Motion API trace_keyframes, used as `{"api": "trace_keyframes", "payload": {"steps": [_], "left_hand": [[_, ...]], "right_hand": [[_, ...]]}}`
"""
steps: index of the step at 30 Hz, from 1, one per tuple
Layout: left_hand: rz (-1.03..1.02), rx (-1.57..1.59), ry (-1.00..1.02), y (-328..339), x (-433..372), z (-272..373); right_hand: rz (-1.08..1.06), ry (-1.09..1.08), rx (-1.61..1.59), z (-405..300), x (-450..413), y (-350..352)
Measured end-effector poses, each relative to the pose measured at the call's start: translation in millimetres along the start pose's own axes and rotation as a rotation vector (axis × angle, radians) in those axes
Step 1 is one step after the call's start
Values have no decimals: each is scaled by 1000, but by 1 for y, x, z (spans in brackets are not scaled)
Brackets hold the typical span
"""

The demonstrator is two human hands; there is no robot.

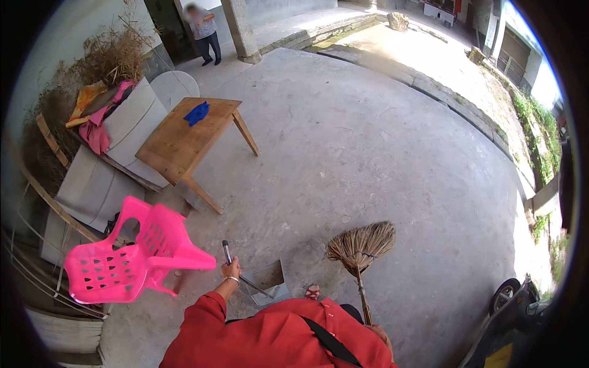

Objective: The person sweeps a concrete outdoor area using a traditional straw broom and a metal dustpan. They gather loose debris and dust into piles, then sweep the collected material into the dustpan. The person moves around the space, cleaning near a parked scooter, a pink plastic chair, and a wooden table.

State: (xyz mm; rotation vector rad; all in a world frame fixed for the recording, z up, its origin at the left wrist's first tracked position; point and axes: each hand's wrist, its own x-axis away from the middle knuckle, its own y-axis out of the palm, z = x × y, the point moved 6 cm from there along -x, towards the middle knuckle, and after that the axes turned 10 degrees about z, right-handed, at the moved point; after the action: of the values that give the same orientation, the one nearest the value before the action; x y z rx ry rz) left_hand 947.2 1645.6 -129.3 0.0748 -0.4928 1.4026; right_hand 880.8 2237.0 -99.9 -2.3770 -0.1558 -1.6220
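My left hand [231,269] grips the metal handle [251,283] of a long-handled dustpan. The grey pan [276,290] rests on the concrete floor in front of me, with some dark debris in it. In my right hand [381,335] is the wooden stick [362,292] of a broom; my body partly hides that hand. The fan-shaped bristles [363,244] of dry plant fibre point away from me, to the right of the pan. Whether they touch the floor I cannot tell. My foot in a red sandal [312,291] shows between pan and broom.
To the left stand pink plastic chairs [170,234] and a wooden table [184,138] bearing a blue cloth [197,114]. Behind are grey boards [135,117] and dry brush [115,55]. A person [204,34] stands by the doorway. A car [506,317] is at lower right.
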Motion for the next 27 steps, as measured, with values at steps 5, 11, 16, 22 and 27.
{"api": "trace_keyframes", "payload": {"steps": [5, 11, 16, 22, 27], "left_hand": [[-25, -63, -4, 95, -14, 37], [-26, 43, 30, 227, -31, 85], [104, 100, 68, 299, -45, 131], [230, 152, 76, 383, -72, 182], [246, 154, 63, 466, -115, 207]], "right_hand": [[127, -63, 190, -143, -27, -11], [-9, -90, 45, -286, -152, -48], [-82, -113, 97, -447, -178, -45], [-156, -132, 183, -611, -231, -28], [-164, -173, 193, -708, -278, 8]]}}
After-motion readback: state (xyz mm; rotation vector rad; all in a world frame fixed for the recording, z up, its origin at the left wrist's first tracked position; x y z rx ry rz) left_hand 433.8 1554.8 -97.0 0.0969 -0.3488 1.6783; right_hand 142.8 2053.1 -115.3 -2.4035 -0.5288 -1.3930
